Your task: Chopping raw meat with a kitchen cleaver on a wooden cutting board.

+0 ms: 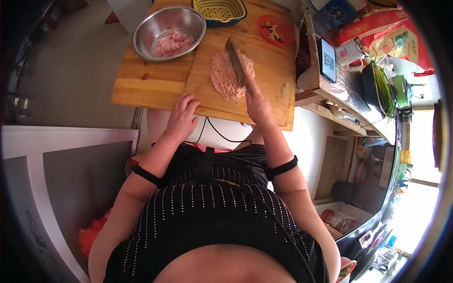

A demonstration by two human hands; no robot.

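My right hand (pixel 259 106) grips a cleaver (pixel 236 62), its blade over a flat mound of minced meat (pixel 223 76). The meat lies on a wooden cutting board (pixel 272 85) on a wooden table (pixel 141 88). My left hand (pixel 184 115) rests with its fingers apart on the near edge of the board and table, holding nothing. At the back left of the table stands a steel bowl (pixel 141 44) with more minced meat (pixel 173 43) inside. Whether the blade touches the board cannot be seen.
A yellow basket (pixel 219 10) in a dark basin stands behind the board. A red plate (pixel 263 32) holds pale pieces, perhaps ginger. Along the right runs a shelf (pixel 347 92) with a smartphone (pixel 328 60), a lidded mug (pixel 350 53) and a bowl of long green stalks (pixel 385 88).
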